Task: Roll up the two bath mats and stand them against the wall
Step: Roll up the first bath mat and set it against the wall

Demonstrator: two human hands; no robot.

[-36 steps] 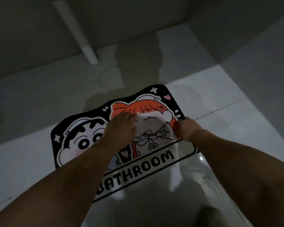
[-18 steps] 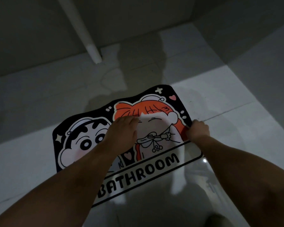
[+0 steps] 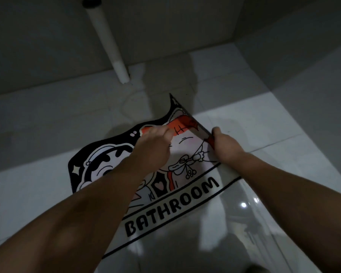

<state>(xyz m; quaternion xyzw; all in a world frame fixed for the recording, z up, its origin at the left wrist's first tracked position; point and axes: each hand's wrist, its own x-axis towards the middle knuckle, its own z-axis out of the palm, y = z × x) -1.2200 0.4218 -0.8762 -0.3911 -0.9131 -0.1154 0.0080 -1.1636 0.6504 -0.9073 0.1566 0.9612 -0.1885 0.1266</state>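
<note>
Head view, dim light. One bath mat [image 3: 185, 196] is in frame, cartoon print, BATHROOM lettered along the near long edge; we see no second mat. It lies mostly flat on the tiled floor [image 3: 283, 125], well apart from the wall [image 3: 47, 56], where a white pipe [image 3: 108, 40] comes down.

Right hand [image 3: 226, 144]: fingers curled round the mat's right short edge, pinching it. That edge is raised off the tile and its far corner stands up in a peak.

Left hand [image 3: 154, 146]: on the print just inboard of the raised edge, fingers bent down at the orange band. We cannot tell whether they pinch the fabric or only press it.

Key relation: the long axis runs left to right across us, right end a little farther away. The grip sits at the right end, so all the unrolled length lies to the left of both hands. The right hand is nearer the free edge, the left nearer the body of the mat.

Judgement: rolling is at its start, with no full turn made. We expect the next move to turn the raised edge over leftward along the long axis. Both its corners should be kept level, or the roll may cone.
</note>
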